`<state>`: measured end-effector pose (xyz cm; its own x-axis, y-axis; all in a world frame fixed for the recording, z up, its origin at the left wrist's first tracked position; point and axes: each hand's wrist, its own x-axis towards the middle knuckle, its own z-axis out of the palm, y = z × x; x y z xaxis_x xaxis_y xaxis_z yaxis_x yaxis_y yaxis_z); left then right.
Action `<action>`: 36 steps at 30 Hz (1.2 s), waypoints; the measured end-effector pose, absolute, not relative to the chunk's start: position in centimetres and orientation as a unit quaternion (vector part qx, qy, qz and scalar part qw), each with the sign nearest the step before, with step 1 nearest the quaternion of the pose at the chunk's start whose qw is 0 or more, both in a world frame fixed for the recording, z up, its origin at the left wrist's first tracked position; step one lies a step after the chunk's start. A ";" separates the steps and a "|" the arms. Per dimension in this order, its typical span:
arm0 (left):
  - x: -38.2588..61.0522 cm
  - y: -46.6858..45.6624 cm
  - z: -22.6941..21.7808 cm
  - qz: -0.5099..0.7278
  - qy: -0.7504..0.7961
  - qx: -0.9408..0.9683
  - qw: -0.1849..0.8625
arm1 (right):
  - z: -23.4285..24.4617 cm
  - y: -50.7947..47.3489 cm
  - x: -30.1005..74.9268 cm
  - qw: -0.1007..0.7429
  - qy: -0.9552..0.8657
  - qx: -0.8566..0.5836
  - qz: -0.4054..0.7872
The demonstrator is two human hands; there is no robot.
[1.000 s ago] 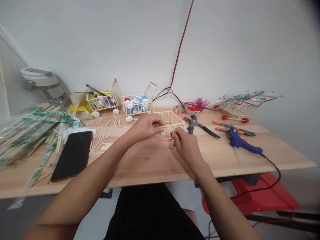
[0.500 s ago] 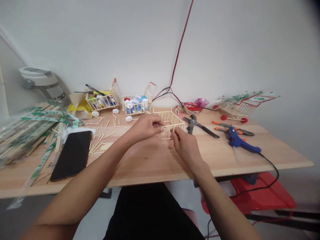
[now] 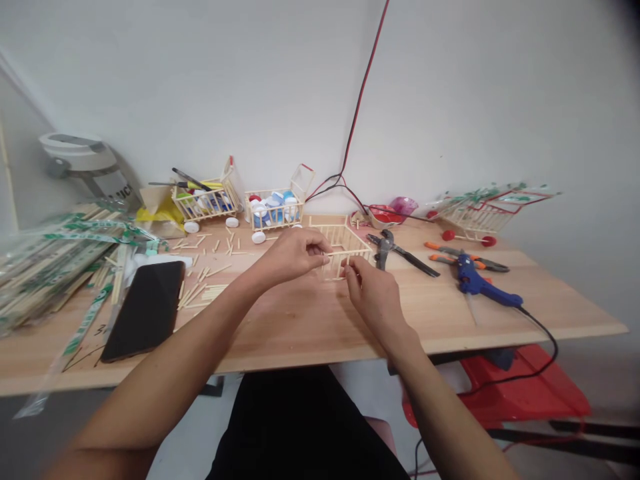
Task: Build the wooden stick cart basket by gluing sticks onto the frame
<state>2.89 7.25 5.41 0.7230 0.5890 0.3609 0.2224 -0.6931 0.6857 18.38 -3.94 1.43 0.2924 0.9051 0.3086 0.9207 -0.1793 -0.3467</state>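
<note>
Left hand (image 3: 293,257) pinches a stick (image 3: 344,253) at the cart (image 3: 340,235); right hand (image 3: 375,293), at its 4 o'clock, has fingers (image 3: 350,267) half-curled by the cart, grip unclear.

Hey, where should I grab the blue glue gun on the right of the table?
Grip the blue hot glue gun by its long handle, near the cord end, coming from above on the near side. It lies on its side, with the handle angled toward you.
</note>
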 end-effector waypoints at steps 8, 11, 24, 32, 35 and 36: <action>2.9 7.3 5.3 0.299 0.227 0.866 0.330 | 1.6 -4.1 18.5 0.265 -0.601 -0.754 -0.002; 2.9 7.3 5.3 0.301 0.223 0.866 0.331 | 1.7 -4.1 18.7 0.269 -0.606 -0.748 0.005; 3.0 6.8 5.7 0.268 0.252 0.874 0.317 | 2.2 -4.3 18.8 0.226 -0.602 -0.766 0.008; 5.0 5.8 6.7 0.327 0.230 0.902 0.166 | 2.6 -4.5 19.2 0.233 -0.608 -0.759 -0.001; 5.8 5.8 7.2 0.288 0.239 0.914 0.156 | 2.7 -4.7 19.3 0.231 -0.604 -0.763 0.012; 6.0 5.8 7.3 0.275 0.241 0.917 0.159 | 2.7 -4.7 19.3 0.233 -0.602 -0.763 0.014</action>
<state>6.01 5.77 7.34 0.7316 0.5306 0.4281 0.3548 -0.8325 0.4254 19.31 -4.72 2.70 0.2738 0.9264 0.2585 0.9131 -0.1659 -0.3726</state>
